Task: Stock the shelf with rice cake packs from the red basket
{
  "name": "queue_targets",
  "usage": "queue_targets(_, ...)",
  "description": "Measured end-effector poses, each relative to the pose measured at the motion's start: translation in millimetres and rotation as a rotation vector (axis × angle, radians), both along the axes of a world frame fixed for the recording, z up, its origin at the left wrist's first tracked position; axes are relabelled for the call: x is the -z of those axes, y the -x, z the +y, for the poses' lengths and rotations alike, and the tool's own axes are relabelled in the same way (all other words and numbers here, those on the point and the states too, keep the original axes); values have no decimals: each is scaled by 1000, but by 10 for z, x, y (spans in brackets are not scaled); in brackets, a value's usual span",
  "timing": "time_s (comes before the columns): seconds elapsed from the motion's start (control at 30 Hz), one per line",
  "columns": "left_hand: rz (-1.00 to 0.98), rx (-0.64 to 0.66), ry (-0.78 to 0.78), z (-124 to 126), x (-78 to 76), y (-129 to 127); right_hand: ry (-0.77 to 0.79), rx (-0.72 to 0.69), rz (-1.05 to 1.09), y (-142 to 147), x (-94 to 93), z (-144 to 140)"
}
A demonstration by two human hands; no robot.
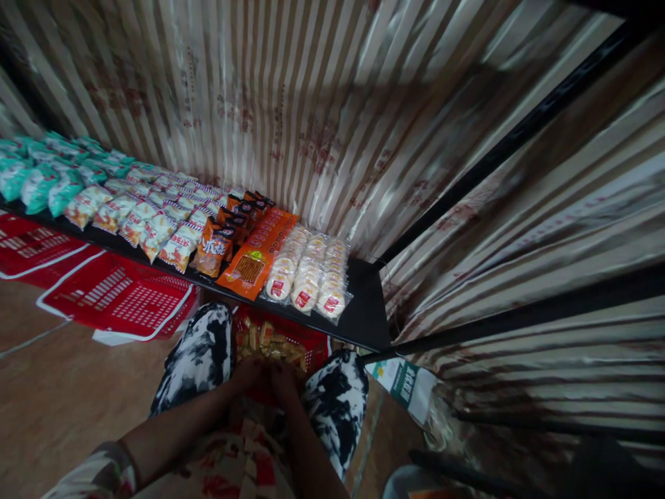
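Note:
My left hand [248,374] and my right hand [283,378] meet low between my knees, over a red basket [312,346] of small yellow-brown wrapped snacks [267,339]. The fingers are dark and blurred, so I cannot tell what they grip. Above the basket runs a black shelf [364,315]. On it lie clear packs of round white rice crackers [309,274], a flat orange packet [257,256] and rows of small snack bags [156,222].
Teal snack bags [41,177] fill the shelf's far left. Red baskets [119,294] lie on the brown floor under the shelf. A striped curtain [312,90] hangs behind. A green and white carton [408,388] sits at right, by black shelf rails [519,315].

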State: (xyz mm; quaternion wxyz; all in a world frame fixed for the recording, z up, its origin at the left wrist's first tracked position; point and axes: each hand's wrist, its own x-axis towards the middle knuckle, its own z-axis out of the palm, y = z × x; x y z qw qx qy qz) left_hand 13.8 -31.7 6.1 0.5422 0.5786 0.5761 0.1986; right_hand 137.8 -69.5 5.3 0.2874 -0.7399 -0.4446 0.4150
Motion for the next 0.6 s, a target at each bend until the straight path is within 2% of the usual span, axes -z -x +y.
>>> queue_targets(0.17, 51, -23, -113, 162, -309, -67, -72, 73, 64, -195, -183, 118)
queue_targets(0.3, 43, 35, -304, 272, -662, -220, -229, 299, 286, -461, -520, 220)
queue_targets(0.37, 36, 73, -388, 280, -799, -295, -338, 380, 292, -603, -711, 243)
queue_targets(0.47, 61, 155, -484, 257, -915, -398, -428, 469, 264, -780, -914, 216)
queue_targets(0.6, 62, 273, -662, 234, -994, -540, -488, 550, 229, -922, -965, 118)
